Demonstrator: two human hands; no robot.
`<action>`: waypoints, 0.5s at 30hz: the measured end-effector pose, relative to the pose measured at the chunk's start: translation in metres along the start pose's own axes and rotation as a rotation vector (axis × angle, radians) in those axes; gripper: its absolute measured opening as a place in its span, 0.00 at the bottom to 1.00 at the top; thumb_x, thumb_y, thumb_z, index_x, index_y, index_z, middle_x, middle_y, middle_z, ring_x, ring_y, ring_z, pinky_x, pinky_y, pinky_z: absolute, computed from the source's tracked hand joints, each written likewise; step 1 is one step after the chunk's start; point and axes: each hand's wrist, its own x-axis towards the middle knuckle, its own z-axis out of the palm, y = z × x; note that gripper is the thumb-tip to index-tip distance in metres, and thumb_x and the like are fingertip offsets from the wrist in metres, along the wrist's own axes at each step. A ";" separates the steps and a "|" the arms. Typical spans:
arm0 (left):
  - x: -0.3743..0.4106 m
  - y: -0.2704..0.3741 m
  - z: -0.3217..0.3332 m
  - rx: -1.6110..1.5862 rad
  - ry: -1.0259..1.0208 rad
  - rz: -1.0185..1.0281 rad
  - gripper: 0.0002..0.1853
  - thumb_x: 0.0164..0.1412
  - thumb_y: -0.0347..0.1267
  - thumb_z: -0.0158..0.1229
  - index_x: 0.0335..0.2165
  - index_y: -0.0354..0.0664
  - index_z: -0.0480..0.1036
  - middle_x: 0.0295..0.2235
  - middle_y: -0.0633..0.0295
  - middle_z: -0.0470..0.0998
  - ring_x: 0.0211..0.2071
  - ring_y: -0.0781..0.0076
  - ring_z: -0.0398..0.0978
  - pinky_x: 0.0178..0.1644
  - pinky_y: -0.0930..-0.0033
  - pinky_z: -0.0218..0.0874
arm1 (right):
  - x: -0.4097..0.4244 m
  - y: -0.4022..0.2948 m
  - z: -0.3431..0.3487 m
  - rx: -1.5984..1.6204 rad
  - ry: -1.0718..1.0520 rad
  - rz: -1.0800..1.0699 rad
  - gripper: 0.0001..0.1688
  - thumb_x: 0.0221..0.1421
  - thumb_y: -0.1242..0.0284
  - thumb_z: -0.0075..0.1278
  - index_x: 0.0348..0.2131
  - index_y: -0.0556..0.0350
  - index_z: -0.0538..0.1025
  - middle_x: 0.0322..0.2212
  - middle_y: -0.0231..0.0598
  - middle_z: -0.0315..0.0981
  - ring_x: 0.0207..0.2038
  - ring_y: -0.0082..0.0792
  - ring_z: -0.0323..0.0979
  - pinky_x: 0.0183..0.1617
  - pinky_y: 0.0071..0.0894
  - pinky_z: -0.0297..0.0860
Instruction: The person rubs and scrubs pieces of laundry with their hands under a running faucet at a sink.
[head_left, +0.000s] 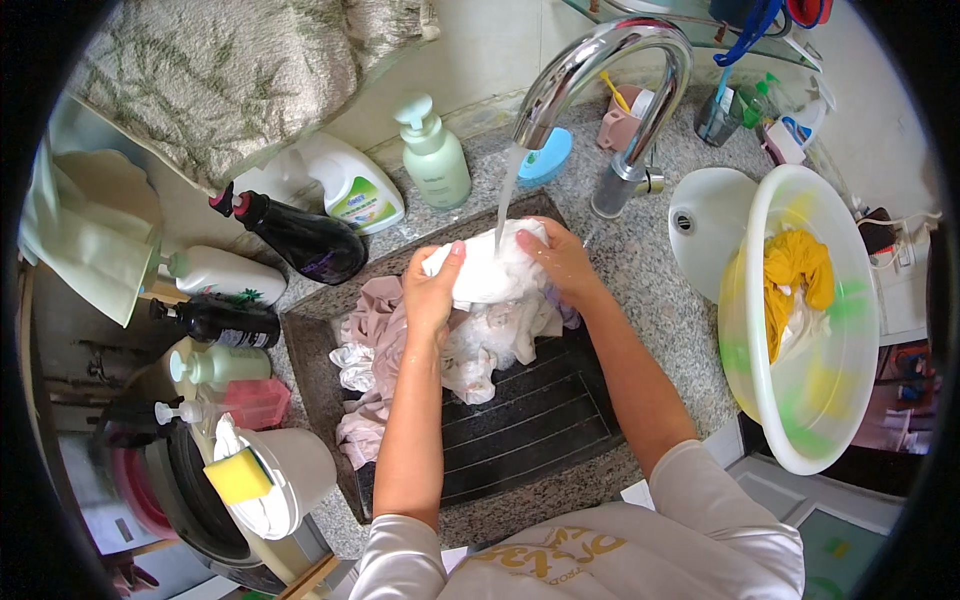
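Observation:
Between my two hands a wet white cloth (480, 271) is stretched under the chrome faucet (534, 124), and running water falls onto it. My left hand (433, 289) grips its left end, thumb on top. The right end is pinched in my right hand (559, 255). Below the cloth, soapy white laundry (480, 360) lies in the dark ribbed stone sink (525, 427). Dusty-pink garments (376, 315) and a small white bunched piece (354, 366) rest along the sink's left side. A bit of purple fabric (564, 309) shows beneath my right hand.
A plastic basin (799, 442) with yellow clothing (796, 274) stands right, partly over a white washbowl (697, 195). Behind the sink are a green pump bottle (437, 161), a detergent bottle (358, 191) and a blue soap dish (546, 157). A white bucket (304, 469) with a yellow sponge (238, 476) sits left.

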 end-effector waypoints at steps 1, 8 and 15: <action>0.001 -0.002 0.001 -0.063 -0.014 -0.058 0.13 0.52 0.36 0.58 0.33 0.39 0.67 0.27 0.65 0.72 0.29 0.80 0.69 0.34 0.77 0.62 | 0.000 0.001 0.001 0.041 0.033 0.009 0.16 0.50 0.71 0.52 0.39 0.59 0.70 0.33 0.33 0.69 0.36 0.21 0.66 0.39 0.23 0.65; 0.007 -0.011 0.024 -0.501 -0.232 -0.633 0.22 0.59 0.48 0.42 0.42 0.44 0.67 0.40 0.55 0.71 0.43 0.64 0.68 0.43 0.60 0.62 | -0.020 0.020 0.034 -0.574 0.123 -0.738 0.10 0.44 0.72 0.55 0.29 0.54 0.70 0.28 0.34 0.67 0.35 0.32 0.65 0.41 0.30 0.61; 0.020 -0.042 0.014 -0.882 -0.588 -0.516 0.18 0.57 0.41 0.45 0.39 0.38 0.68 0.35 0.56 0.73 0.35 0.64 0.72 0.36 0.66 0.66 | -0.036 0.023 0.084 -1.018 0.082 -1.155 0.10 0.33 0.69 0.56 0.19 0.49 0.70 0.24 0.32 0.64 0.33 0.40 0.65 0.36 0.39 0.63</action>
